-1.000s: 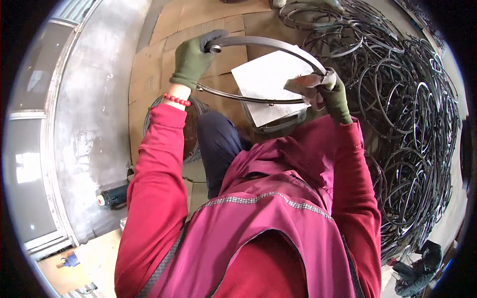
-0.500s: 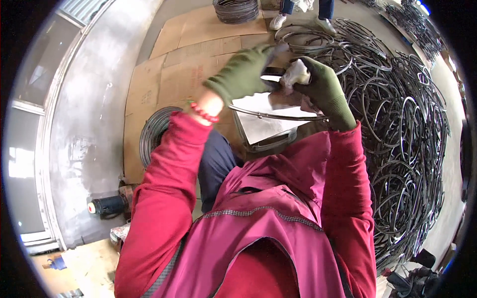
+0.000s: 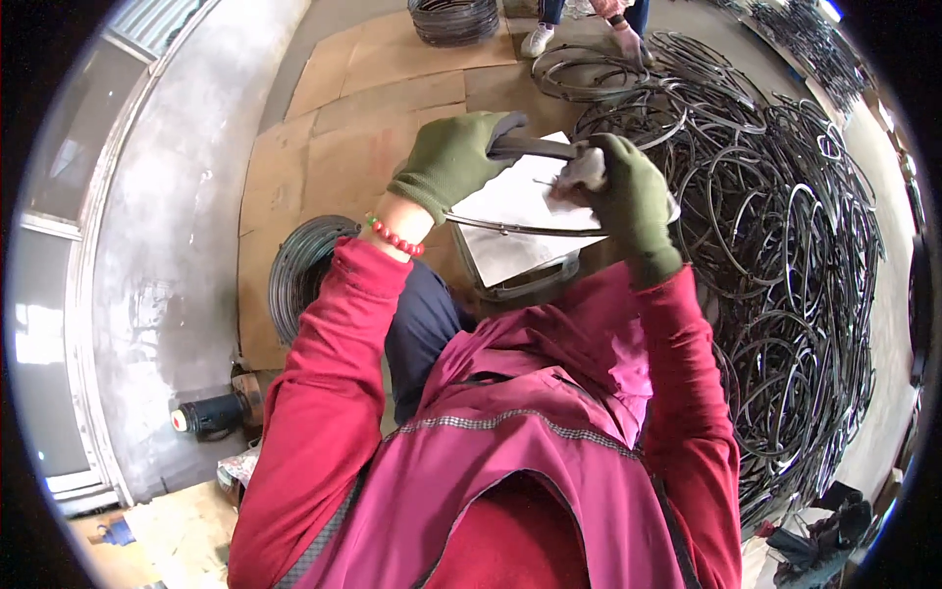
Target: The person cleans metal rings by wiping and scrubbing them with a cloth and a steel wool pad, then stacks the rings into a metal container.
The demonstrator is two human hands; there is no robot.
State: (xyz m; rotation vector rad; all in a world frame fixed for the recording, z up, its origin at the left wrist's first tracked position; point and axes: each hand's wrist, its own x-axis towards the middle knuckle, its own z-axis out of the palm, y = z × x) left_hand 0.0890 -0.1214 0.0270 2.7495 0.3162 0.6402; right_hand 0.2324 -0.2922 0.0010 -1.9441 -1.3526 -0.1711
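Note:
My left hand, in a green glove with dark fingertips, is closed around a thin dark hoop. The hoop's near side curves below my hands. My right hand, gloved likewise, is closed on a pale, stained rag pressed against the hoop. Its fingers are partly hidden behind the rag. Beneath both hands lies a white sheet on a low stand with a grey rim.
A large tangled heap of dark hoops fills the right side. Stacked coils stand on cardboard at the left and far end. A co-worker's hand is by the heap. A black cylindrical tool lies near the wall.
My right hand and the rag have come slightly nearer to me, and the left has shifted a little left. At the far end, the co-worker's hand has come down toward the hoops.

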